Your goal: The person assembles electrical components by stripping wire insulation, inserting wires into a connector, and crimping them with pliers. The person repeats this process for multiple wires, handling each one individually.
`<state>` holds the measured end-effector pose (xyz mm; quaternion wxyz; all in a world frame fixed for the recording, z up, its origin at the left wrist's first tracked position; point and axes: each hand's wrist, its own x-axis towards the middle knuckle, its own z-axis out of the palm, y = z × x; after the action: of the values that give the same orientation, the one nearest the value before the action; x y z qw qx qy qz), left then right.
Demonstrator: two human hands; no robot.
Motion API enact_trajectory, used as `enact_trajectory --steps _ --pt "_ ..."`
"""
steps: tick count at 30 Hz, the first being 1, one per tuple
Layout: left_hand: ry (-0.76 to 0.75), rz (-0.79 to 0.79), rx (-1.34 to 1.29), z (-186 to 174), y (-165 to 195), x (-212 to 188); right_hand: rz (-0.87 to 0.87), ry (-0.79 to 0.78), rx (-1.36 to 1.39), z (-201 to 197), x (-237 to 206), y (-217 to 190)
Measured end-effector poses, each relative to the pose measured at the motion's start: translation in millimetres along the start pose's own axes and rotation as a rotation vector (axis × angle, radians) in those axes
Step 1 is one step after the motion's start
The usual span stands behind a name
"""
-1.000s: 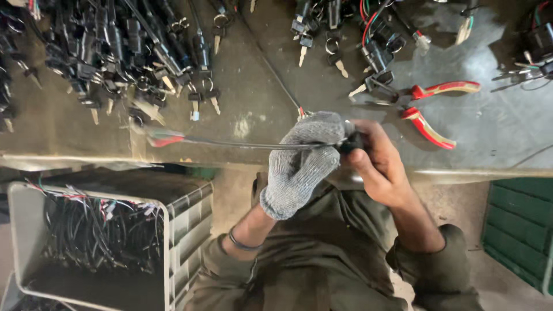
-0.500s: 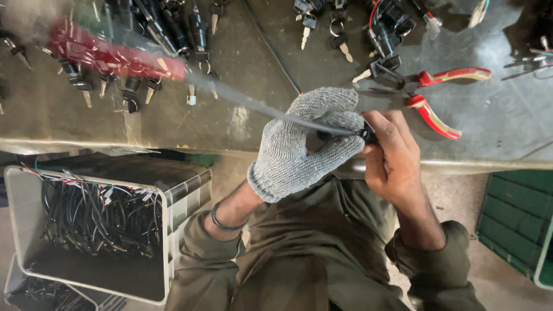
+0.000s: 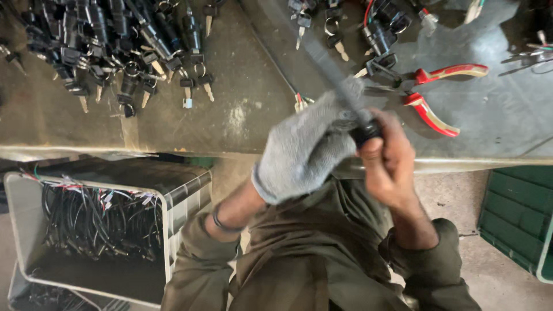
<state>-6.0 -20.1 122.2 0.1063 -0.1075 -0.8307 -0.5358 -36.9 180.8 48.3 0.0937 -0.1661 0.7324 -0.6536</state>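
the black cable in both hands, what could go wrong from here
1. The black cable sweeps blurred over the bench; it might knock the keyed switches or the red-handled pliers lying close by.
2. The bare right hand pinches the black end piece; unlike the gloved left hand, it could get chafed.
3. The hands work at the bench edge, so a dropped part may fall to the floor.

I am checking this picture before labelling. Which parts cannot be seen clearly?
- Head view: the long part rising from the hands is motion-blurred; its kind is unclear.
- The small black piece is mostly covered by the gloved left hand and the bare right hand.
- The green crate is cut off by the right edge.
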Motion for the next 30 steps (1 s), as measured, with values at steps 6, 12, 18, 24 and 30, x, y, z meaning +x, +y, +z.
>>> enact_trajectory --steps 6,12,18,24,30 --pt "0.045 -0.206 -0.022 16.3 -3.9 -2.1 0.267 -0.171 0.379 -8.5 8.2 19.5" --pt "-0.189 0.067 -0.103 9.8 -30.4 -12.1 0.195 -0.203 0.136 -10.3 -8.3 38.6" --pt "-0.223 0.095 -0.361 2.8 -31.6 -11.2 0.214 -0.253 0.396 -15.2 -11.2 44.6" --pt "-0.321 0.135 -0.523 2.1 -33.0 -11.7 0.255 -0.744 0.647 -24.3 -12.8 48.1" --pt "-0.141 -0.008 -0.505 15.3 -20.4 -9.4 0.161 -0.141 0.735 2.7 -24.0 66.7"
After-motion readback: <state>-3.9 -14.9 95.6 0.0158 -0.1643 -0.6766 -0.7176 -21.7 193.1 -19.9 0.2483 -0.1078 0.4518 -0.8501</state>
